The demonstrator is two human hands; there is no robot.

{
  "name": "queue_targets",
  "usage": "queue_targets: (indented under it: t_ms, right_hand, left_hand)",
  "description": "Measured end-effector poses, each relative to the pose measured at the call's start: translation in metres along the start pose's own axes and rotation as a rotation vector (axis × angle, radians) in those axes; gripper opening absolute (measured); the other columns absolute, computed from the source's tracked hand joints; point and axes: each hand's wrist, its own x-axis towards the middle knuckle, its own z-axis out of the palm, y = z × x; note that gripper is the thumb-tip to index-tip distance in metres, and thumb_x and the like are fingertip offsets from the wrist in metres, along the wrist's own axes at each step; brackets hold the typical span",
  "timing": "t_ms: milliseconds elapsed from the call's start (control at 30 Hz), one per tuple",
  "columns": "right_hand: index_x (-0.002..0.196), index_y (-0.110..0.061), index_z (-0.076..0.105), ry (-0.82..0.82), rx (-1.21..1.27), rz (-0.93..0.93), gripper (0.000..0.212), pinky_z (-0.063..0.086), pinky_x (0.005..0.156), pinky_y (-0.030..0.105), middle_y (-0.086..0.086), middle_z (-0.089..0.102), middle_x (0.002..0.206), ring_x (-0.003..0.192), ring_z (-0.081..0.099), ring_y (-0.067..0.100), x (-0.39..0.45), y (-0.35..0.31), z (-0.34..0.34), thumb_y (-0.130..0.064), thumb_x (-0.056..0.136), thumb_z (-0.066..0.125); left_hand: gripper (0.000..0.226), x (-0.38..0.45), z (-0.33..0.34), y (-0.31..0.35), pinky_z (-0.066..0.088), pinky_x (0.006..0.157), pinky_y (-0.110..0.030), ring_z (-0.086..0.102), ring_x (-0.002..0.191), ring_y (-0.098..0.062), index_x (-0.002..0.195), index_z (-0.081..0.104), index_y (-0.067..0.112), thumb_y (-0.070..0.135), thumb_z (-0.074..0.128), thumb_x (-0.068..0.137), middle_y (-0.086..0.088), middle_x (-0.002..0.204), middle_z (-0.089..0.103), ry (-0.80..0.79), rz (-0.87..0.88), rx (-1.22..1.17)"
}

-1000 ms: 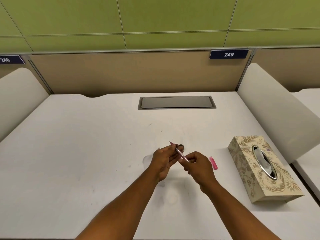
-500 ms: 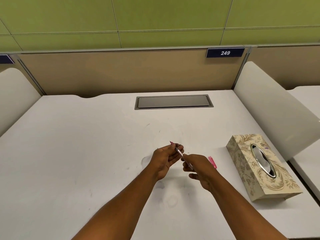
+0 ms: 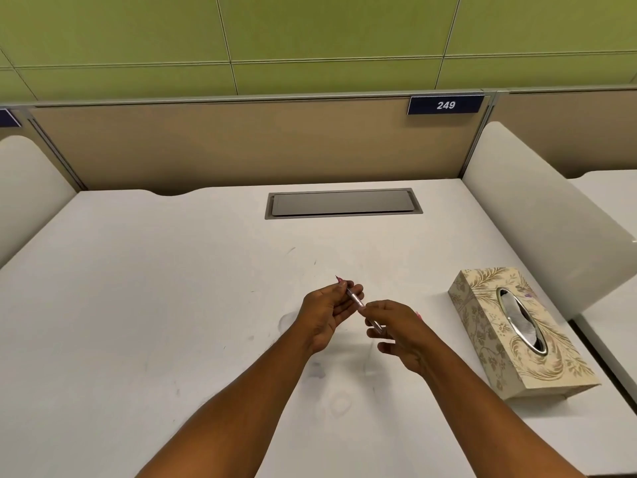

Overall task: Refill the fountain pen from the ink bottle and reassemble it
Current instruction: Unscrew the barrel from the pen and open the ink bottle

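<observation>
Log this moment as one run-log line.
left hand: holds pen | right hand: pinches pen's rear | ink bottle: unseen | tissue box: right

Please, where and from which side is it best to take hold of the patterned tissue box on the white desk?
Probably by its two long side walls, from above. The beige tissue box with the leaf pattern lies flat on the white desk, its long axis running away from the viewer, and the metal-rimmed oval opening fills the top. A grasp spanning the narrow width near the middle should avoid the tissue.
</observation>
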Motion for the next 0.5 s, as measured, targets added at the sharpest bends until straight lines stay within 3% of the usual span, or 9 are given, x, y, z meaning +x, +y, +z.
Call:
queue_targets:
  t_ms: [100, 233, 333, 500]
  right_hand:
    - [0.098, -0.014, 0.072, 0.007, -0.019, 0.013, 0.029, 0.042, 0.069, 0.032, 0.002, 0.068, 0.085, 0.078, 0.061, 0.017, 0.0007, -0.0013, -0.0026, -0.04, 0.087, 0.067]
    - [0.09, -0.017, 0.066, -0.005, -0.008, 0.0, 0.011, 0.039, 0.066, 0.032, 0.002, 0.06, 0.078, 0.075, 0.059, 0.018, 0.0031, 0.0001, -0.0049, -0.025, 0.086, 0.07]
    - [0.097, -0.018, 0.065, -0.016, 0.008, 0.005, 0.02, 0.04, 0.065, 0.032, 0.001, 0.06, 0.08, 0.076, 0.06, 0.019, 0.0031, 0.0, -0.0071, -0.028, 0.083, 0.075]
    - [0.093, -0.015, 0.071, -0.039, -0.045, 0.012, 0.022, 0.04, 0.069, 0.031, 0.001, 0.061, 0.079, 0.076, 0.057, 0.017, 0.0025, 0.0017, -0.0075, -0.035, 0.092, 0.064]
  left_hand:
    - [0.019, 0.0007, 0.0018, 0.001, 0.058, 0.089, -0.035, 0.071, 0.107, -0.033, 0.102, 0.069, 0.001, 0.015, 0.057, 0.099, -0.018, 0.109, 0.075, 0.006, -0.002, -0.001]
    - [0.019, 0.0016, 0.0036, 0.0005, 0.059, 0.085, -0.033, 0.071, 0.107, -0.032, 0.104, 0.068, 0.002, 0.016, 0.056, 0.1, -0.017, 0.109, 0.075, 0.008, 0.005, 0.016]
    - [0.019, 0.002, 0.0034, -0.0002, 0.06, 0.083, -0.032, 0.071, 0.107, -0.031, 0.104, 0.068, 0.002, 0.016, 0.056, 0.1, -0.017, 0.11, 0.075, 0.013, 0.006, 0.012]
    - [0.019, 0.0015, 0.0038, -0.0022, 0.058, 0.086, -0.033, 0.07, 0.109, -0.033, 0.104, 0.068, 0.001, 0.016, 0.056, 0.1, -0.018, 0.11, 0.075, 0.024, 0.007, 0.004]
